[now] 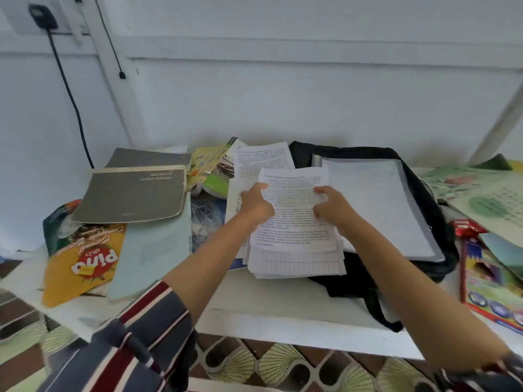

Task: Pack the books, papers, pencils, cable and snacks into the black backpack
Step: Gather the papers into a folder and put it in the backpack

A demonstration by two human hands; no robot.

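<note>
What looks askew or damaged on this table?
The paper stack under both hands is fanned unevenly, sheets jutting out at its near edge. The grey notebook lies tilted atop the book pile, its corner worn. Nothing appears spilled.

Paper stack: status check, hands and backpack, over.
Left hand and right hand both grip the paper stack. Stack lies on the black backpack's near edge, not inside. White sheets cover the backpack.
</note>
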